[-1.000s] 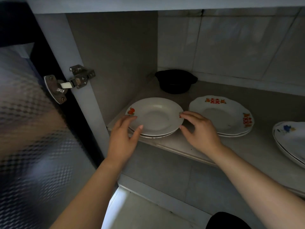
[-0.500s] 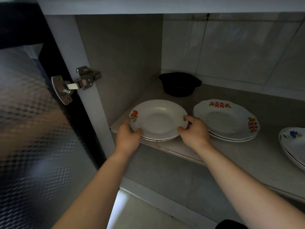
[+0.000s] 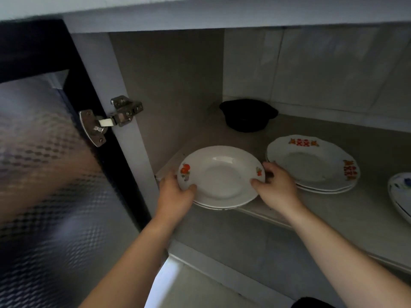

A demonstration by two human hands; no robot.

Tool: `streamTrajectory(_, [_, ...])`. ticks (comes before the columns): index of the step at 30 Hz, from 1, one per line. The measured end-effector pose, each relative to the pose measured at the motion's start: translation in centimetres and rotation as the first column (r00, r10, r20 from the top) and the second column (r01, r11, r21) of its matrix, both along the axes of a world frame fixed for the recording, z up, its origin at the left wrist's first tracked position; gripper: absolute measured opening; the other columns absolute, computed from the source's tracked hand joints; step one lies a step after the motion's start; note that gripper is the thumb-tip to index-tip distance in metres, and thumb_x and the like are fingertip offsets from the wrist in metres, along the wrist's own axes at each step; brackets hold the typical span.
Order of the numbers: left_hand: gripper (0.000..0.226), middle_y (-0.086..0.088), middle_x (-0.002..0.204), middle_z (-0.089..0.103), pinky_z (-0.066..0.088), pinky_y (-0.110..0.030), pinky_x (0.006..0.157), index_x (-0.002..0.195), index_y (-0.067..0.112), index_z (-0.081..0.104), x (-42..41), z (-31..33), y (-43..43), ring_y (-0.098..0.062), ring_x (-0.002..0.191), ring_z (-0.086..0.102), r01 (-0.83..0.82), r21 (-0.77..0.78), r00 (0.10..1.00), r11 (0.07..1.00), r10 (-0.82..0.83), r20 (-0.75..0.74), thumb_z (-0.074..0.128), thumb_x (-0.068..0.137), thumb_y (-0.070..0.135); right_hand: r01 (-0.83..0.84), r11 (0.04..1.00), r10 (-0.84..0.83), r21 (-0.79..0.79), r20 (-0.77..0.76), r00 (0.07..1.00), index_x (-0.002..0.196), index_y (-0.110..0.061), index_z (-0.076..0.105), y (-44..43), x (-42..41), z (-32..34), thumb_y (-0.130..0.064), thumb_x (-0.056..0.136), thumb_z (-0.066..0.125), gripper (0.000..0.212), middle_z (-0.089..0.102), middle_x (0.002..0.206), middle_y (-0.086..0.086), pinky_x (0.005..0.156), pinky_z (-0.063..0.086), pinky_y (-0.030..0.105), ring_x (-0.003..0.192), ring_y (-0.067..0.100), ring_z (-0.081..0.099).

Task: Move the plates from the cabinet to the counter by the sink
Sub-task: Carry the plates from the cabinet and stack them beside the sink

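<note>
Cabinet shelf (image 3: 333, 210), front left corner: we grip the flowered plate stack (image 3: 220, 176) at both rims.
Our left hand (image 3: 175, 196) and right hand (image 3: 278, 187) curl round opposite edges, thumbs (image 3: 190, 187) on top, remaining fingers hidden beneath. The stack overhangs the shelf lip (image 3: 266, 217), just beside the red-patterned plates (image 3: 311, 165). We advise lifting level and drawing straight out, clear of that neighbour.

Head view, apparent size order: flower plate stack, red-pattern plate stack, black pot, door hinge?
1. flower plate stack and red-pattern plate stack: near equal, not ranked.
2. black pot.
3. door hinge.
</note>
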State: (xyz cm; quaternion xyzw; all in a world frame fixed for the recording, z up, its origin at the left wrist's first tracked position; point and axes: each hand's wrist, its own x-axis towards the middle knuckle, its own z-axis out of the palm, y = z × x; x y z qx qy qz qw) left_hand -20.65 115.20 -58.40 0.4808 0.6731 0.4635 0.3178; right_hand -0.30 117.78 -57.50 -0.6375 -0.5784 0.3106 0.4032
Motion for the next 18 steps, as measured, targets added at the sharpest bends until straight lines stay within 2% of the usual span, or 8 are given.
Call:
streamTrajectory(2, [0.038,-0.004,0.109,0.062,0.045,-0.034,0.094,0.106,0.023,0.048,0.0,0.2,0.2,-0.024,0.106,0.059,0.011,0.021,0.999,1.000,-0.012,0.031,0.063,0.077,0.004,-0.017,1.000,0.018,-0.020,0.061,0.998,0.107,-0.013,0.061,0.5,-0.3,0.4,-0.010,0.082,0.063,0.026,0.058,0.091,-0.002,0.075,0.041,0.025,0.085,0.015,0.054])
streamTrajectory(4, [0.037,-0.004,0.108,0.064,0.047,-0.037,0.095,0.105,0.024,0.052,-0.1,0.1,0.5,-0.023,0.104,0.060,0.034,0.032,0.999,0.999,-0.036,0.033,0.063,0.073,0.011,-0.030,0.999,0.033,-0.043,0.083,0.996,0.110,-0.013,0.061,0.8,-0.5,0.6,-0.009,0.083,0.062,0.028,0.056,0.093,-0.002,0.074,0.040,0.024,0.085,0.014,0.052])
streamTrajectory(6, [0.039,-0.003,0.106,0.065,0.048,-0.041,0.096,0.108,0.025,0.055,-0.1,0.0,0.9,-0.025,0.105,0.061,0.049,0.019,0.999,0.999,-0.049,0.019,0.062,0.074,0.008,-0.029,0.998,0.034,-0.057,0.078,0.996,0.110,-0.013,0.061,1.0,-0.5,0.8,-0.006,0.082,0.061,0.029,0.057,0.092,-0.002,0.072,0.040,0.024,0.083,0.013,0.051])
streamTrajectory(10, [0.044,0.003,0.102,0.057,0.042,-0.027,0.090,0.120,0.014,0.054,-0.2,0.0,1.3,-0.021,0.104,0.057,0.024,-0.021,1.000,0.999,-0.024,-0.006,0.060,0.080,-0.002,-0.035,0.996,0.038,-0.083,0.026,0.999,0.111,-0.016,0.062,0.9,-0.2,0.8,-0.002,0.080,0.062,0.033,0.059,0.091,-0.003,0.073,0.042,0.024,0.085,0.014,0.055])
streamTrajectory(14, [0.047,-0.001,0.101,0.060,0.042,-0.025,0.085,0.120,0.013,0.052,-0.3,0.0,0.8,-0.022,0.102,0.058,0.022,-0.058,1.000,0.998,-0.023,-0.012,0.061,0.076,-0.003,-0.029,0.996,0.025,-0.083,-0.042,0.999,0.102,-0.021,0.060,0.4,0.1,0.3,0.002,0.078,0.065,0.034,0.058,0.084,-0.007,0.072,0.042,0.023,0.079,0.011,0.054])
streamTrajectory(16, [0.050,0.001,0.098,0.057,0.043,-0.026,0.083,0.121,0.014,0.050,-0.4,0.1,0.4,-0.021,0.099,0.058,0.017,-0.072,0.999,0.997,-0.015,0.029,0.063,0.076,-0.003,-0.023,0.996,0.016,-0.084,-0.077,0.997,0.096,-0.026,0.054,0.1,0.2,0.1,0.003,0.078,0.065,0.036,0.053,0.078,-0.014,0.067,0.041,0.020,0.075,0.007,0.052])
streamTrajectory(18, [0.052,0.004,0.095,0.057,0.046,-0.029,0.083,0.121,0.016,0.050,-0.7,0.4,0.1,-0.020,0.096,0.059,0.021,-0.084,0.997,0.996,-0.014,0.078,0.064,0.075,-0.003,-0.017,0.994,0.004,-0.105,-0.124,0.992,0.094,-0.028,0.053,0.0,0.1,0.2,0.004,0.078,0.064,0.037,0.054,0.078,-0.016,0.066,0.043,0.021,0.078,0.009,0.054])
